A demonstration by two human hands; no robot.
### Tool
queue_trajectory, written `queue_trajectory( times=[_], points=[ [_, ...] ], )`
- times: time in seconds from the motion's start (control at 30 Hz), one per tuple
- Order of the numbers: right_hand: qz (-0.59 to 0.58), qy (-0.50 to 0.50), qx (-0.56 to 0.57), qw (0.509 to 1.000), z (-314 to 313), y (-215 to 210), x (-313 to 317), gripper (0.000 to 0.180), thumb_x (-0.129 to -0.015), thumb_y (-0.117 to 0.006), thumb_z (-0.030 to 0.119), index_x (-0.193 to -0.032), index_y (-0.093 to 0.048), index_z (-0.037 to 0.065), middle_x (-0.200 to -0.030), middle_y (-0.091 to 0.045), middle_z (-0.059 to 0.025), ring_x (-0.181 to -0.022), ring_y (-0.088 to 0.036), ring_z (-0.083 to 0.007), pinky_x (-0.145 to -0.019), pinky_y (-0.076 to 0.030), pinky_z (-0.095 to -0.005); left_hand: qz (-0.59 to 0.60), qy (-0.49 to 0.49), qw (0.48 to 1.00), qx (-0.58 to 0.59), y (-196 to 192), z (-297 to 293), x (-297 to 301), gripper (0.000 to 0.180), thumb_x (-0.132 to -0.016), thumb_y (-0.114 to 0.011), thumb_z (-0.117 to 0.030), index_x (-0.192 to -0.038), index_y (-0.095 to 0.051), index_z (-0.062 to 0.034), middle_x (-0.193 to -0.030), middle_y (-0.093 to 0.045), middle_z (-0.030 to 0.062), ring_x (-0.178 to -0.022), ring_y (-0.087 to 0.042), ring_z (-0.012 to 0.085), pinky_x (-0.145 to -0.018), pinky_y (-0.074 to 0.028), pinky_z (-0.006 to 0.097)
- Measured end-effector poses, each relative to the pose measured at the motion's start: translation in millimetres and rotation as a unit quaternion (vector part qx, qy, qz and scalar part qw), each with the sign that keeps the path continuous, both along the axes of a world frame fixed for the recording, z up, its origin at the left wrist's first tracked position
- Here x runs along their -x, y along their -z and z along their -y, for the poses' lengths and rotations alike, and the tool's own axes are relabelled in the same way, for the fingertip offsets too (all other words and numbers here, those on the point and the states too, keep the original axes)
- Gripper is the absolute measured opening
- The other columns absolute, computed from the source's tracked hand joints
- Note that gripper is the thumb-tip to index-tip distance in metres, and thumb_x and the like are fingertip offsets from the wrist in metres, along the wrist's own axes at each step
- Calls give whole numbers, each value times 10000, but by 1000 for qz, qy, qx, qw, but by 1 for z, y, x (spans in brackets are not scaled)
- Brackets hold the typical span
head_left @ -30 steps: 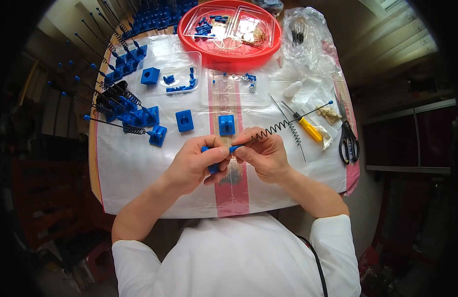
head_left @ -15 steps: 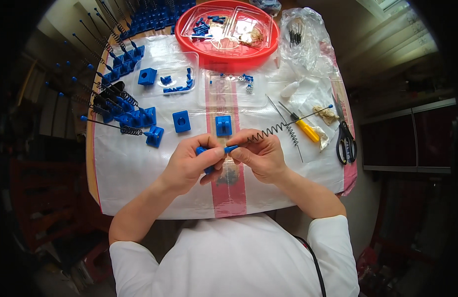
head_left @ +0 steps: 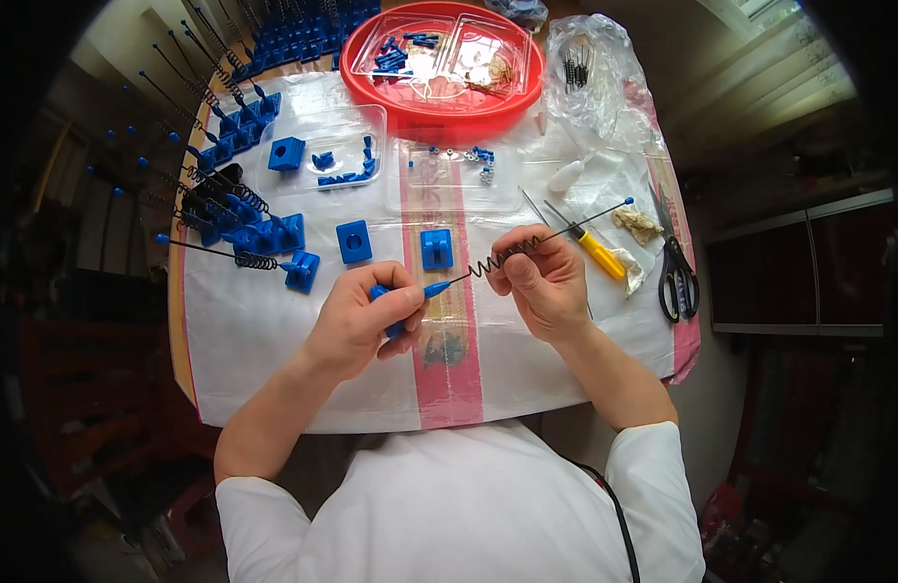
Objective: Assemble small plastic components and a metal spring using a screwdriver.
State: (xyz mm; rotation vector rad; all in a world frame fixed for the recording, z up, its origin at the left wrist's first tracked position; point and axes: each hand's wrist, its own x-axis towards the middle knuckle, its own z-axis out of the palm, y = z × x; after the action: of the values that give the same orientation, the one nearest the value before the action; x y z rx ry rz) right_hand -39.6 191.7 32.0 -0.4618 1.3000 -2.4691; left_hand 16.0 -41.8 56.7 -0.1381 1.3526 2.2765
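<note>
My left hand [head_left: 359,316] is closed around a blue plastic base [head_left: 395,330], mostly hidden by the fingers. A tapered blue piece [head_left: 436,290] sticks out of that grip toward the right. From its tip runs the thin wire of a black coil spring [head_left: 482,266]. My right hand [head_left: 548,287] pinches the coils between thumb and fingers. Beyond that hand the spring's straight end slants up to a small blue tip [head_left: 628,201]. Two loose blue blocks, a square one with a hole [head_left: 353,242] and a slotted one [head_left: 436,250], lie just past my hands.
At the left stand several blue bases with springs [head_left: 301,271]. Clear trays [head_left: 373,175] of small blue parts lie beyond, before a red basin [head_left: 449,117]. Rightward are a yellow-handled screwdriver [head_left: 602,256], black scissors [head_left: 677,277] and a plastic bag [head_left: 594,92] holding springs.
My right hand has moved right and up, from the tapered blue piece onto the coils. My left hand has shifted slightly left, still holding the blue base.
</note>
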Motion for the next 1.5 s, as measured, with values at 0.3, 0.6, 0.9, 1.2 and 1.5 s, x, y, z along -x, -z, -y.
queue_trajectory(
  times=[0.3,0.6,0.9,1.2,1.5],
  points=[
    [-6,4,-3,1000,-2,5,-1,254,-918,-727,142,-1082,-645,-34,-885,-669,-65,-725,-601,-108,-654,-497,-243,58,25,996,-71,-1,1,0,164,-938,-642,-159,-880,-587,-16,-734,-592,70,-564,-575,153,-435,-390,247],
    [-100,-16,-57,993,2,-8,-15,270,-908,-712,37,-1145,-639,-71,-949,-650,-69,-813,-606,-108,-695,-505,-240,-361,50,872,328,-3,0,-13,206,-850,-688,-8,-1053,-718,-20,-940,-663,60,-904,-591,173,-766,-481,309],
    [-89,-31,-36,995,-1,-1,-7,410,-913,-725,100,-1270,-589,-47,-918,-672,-69,-771,-609,-99,-668,-498,-228,-306,-63,905,288,-6,45,-69,189,-812,-721,38,-995,-714,-8,-953,-660,55,-968,-570,198,-860,-465,316],
    [-72,-54,-76,993,3,0,-11,306,-932,-672,27,-1223,-612,-43,-905,-677,-66,-752,-605,-84,-664,-494,-220,-237,-354,776,465,13,181,-60,124,-923,-662,1,-1046,-666,18,-989,-626,36,-889,-585,100,-833,-483,243],
    [-68,-54,-96,992,-1,1,-9,276,-938,-658,15,-1206,-622,-39,-906,-677,-59,-764,-609,-84,-671,-501,-223,-216,-287,741,568,46,206,-23,111,-929,-641,-2,-1034,-677,1,-937,-647,14,-850,-592,86,-781,-485,229]
  ],
)
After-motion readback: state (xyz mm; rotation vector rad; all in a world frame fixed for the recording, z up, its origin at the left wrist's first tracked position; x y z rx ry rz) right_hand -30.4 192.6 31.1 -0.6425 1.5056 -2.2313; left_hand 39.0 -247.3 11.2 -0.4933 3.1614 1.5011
